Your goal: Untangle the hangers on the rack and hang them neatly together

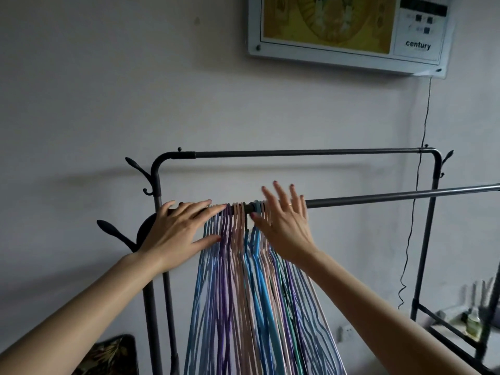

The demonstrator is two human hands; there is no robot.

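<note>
While both hands flank the bundle, the closing-up step appears in hand.
Left hand (180,231) and right hand (284,223), fingers straight and spread, press the thin blue, purple and pink hangers (244,280) bunched on the dark metal rack's front rail (392,197); next, likely squeezing inward, evening hooks.

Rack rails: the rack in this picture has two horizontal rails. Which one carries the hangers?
The nearer, lower rail carries the hangers, bunched between the left hand and right hand. The farther, higher rail by the wall is bare.
</note>
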